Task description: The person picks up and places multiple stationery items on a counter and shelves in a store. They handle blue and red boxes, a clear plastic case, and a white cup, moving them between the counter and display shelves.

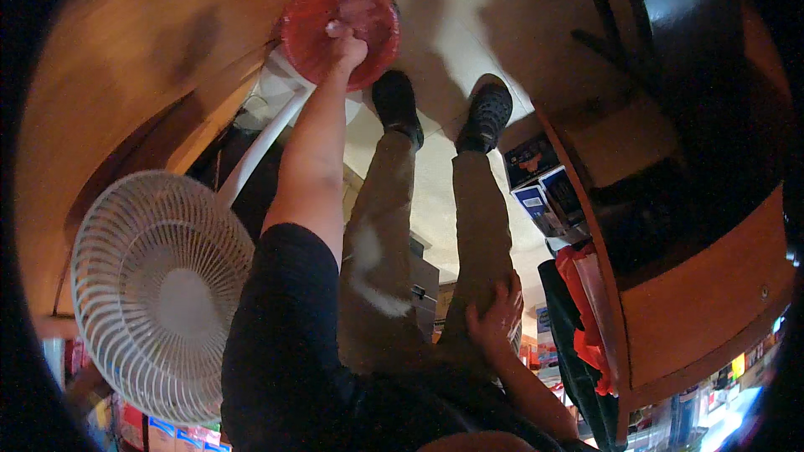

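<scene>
My left arm stretches forward and down into a red plastic bin (301,44). My left hand (350,50) is over or inside its mouth, with the fingers bent. By the fingertips is a small whitish thing (335,28); whether I grip it is not clear. Pale, crumpled-looking material (364,9) lies deeper in the bin, blurred. My right hand (496,317) rests on my right trouser leg (480,220) around the knee, its fingers spread and holding nothing.
A white fan (169,295) on a pole (267,144) stands close to my left arm. Beside my right leg are boxes (540,198), a red cloth or bag (584,314) and a wooden desk panel (703,301). A dark chair or stool (609,12) stands ahead right.
</scene>
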A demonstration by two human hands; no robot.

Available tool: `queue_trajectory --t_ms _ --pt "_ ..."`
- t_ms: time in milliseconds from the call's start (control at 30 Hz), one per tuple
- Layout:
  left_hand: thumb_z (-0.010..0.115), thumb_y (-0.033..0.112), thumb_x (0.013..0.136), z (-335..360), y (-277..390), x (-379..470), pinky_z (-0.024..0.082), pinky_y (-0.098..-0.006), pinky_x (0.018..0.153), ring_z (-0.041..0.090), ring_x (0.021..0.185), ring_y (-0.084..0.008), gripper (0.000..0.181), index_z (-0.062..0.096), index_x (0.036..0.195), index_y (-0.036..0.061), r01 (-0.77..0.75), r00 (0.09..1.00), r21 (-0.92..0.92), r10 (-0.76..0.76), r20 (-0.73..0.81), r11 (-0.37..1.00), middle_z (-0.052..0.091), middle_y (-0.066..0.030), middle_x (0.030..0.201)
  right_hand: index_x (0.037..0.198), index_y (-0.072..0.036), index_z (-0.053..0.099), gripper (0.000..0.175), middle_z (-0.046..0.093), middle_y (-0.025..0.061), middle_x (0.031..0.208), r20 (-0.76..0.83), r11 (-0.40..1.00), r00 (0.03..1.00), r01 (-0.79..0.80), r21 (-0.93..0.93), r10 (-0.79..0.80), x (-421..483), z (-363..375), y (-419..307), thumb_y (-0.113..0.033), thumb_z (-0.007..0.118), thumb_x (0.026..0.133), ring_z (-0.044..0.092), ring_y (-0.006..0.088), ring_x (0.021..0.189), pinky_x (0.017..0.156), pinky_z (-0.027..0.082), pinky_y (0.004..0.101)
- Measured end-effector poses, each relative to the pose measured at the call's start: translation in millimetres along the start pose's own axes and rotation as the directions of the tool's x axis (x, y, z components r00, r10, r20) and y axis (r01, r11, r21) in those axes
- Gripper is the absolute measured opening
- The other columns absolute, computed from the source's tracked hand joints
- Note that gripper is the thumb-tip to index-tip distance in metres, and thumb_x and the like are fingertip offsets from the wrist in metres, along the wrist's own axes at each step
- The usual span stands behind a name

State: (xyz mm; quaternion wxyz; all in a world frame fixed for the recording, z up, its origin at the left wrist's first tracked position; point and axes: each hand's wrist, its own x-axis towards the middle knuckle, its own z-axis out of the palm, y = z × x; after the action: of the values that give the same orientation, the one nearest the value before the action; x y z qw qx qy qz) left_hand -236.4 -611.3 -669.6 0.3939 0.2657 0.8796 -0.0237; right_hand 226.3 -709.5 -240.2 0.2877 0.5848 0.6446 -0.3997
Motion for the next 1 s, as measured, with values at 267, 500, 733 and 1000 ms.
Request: queue_trajectory --t_ms 267,500,733,1000 --pt "0.053 0.015 0.092 -71.3 24.1 -141.2 0.048 -0.0481 0.098 0.062 0.112 -0.0411 0.030 0.064 0.117 0.0050 -0.120 0.878 -0.442 -0.113 -0.465 0.889 0.066 -0.0228 0.120 0.132 0.003 0.048 0.068 0.040 0.0284 0.145 -0.034 0.992 0.995 0.100 0.079 -0.098 1.0 -18.1 -18.1 -0.025 0.073 0.076 0.044 0.0473 0.130 0.110 0.039 0.0529" --pt "0.067 0.022 0.081 -113.9 105.4 -357.6 0.053 -0.0502 0.082 0.068 0.097 -0.0392 0.030 0.068 0.099 -0.0015 -0.022 0.997 -0.450 -0.013 -0.074 0.893 0.070 -0.0251 0.094 0.133 0.005 0.049 0.062 0.058 0.0291 0.126 -0.026 0.936 0.951 0.298 -0.189 -0.308 16.4 -33.0 -8.8 -0.028 0.066 0.083 0.059 0.0454 0.112 0.095 0.049 0.0519" --pt "0.067 0.021 0.087 -236.3 133.4 -544.7 0.055 -0.0389 0.082 0.070 0.095 -0.0271 0.032 0.069 0.115 0.0052 -0.314 0.948 -0.643 0.273 -0.166 0.698 0.072 -0.0152 0.105 0.118 0.004 0.063 0.048 0.067 0.0297 0.108 0.107 0.797 0.809 0.588 -0.137 -0.579 21.6 -81.0 6.0 -0.033 0.060 0.087 0.065 0.0464 0.099 0.088 0.052 0.0538" --pt "0.064 0.010 0.094 -422.3 29.6 -563.7 0.053 -0.0329 0.079 0.064 0.087 -0.0135 0.016 0.067 0.107 0.0021 -0.604 0.665 -0.676 -0.201 -0.720 0.422 0.068 -0.0053 0.095 0.099 0.000 0.071 0.042 0.069 0.0271 0.101 0.139 0.692 0.760 0.640 -0.335 -0.635 50.3 -133.8 -33.8 -0.040 0.062 0.090 0.067 0.0452 0.090 0.079 0.054 0.0521"
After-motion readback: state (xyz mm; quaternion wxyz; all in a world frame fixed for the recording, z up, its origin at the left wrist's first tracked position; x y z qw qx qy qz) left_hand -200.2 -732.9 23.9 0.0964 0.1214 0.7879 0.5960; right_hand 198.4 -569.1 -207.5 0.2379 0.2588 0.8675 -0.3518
